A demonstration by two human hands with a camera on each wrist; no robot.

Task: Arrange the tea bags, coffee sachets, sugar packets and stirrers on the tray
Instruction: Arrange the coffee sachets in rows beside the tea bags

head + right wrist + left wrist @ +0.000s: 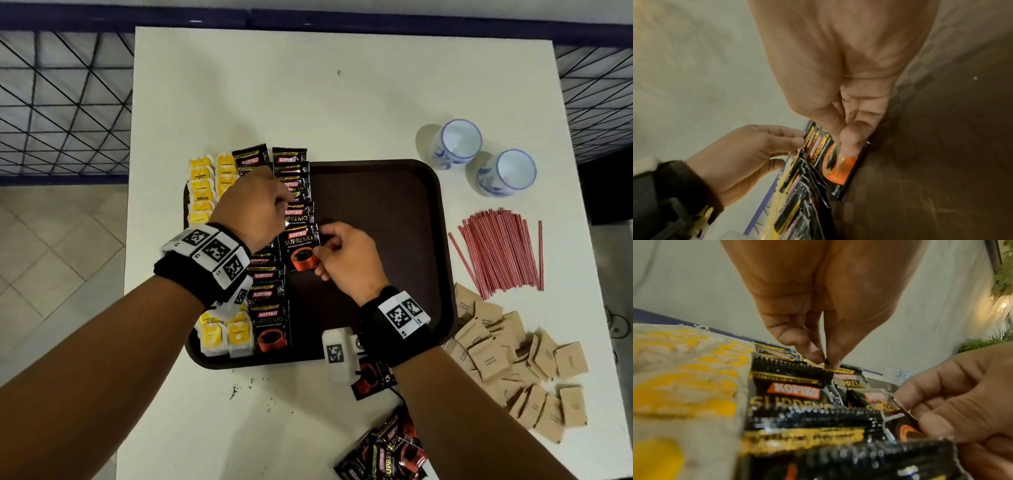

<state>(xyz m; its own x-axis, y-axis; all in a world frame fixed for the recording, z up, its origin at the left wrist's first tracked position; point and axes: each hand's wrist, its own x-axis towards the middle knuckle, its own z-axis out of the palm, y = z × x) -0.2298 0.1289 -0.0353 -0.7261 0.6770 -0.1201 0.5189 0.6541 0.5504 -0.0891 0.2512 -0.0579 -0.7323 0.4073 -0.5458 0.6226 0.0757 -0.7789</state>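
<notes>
A brown tray (376,222) holds yellow tea bags (205,192) in its left columns. Beside them lie overlapping black coffee sachets (267,322) in a column. A second sachet column (291,171) runs down from the tray's far edge. My left hand (289,202) pinches the top edge of a sachet in that column (826,363). My right hand (320,251) pinches the right edge of the nearest sachet (299,248), thumb on its face (838,155). Red stirrers (500,250) and brown sugar packets (507,363) lie on the table to the tray's right.
Two blue-and-white cups (457,142) (507,171) stand beyond the tray's far right corner. Loose coffee sachets (387,452) lie near the table's front edge. A white tagged block (337,353) sits at the tray's front rim. The table (308,85) ends at a railing.
</notes>
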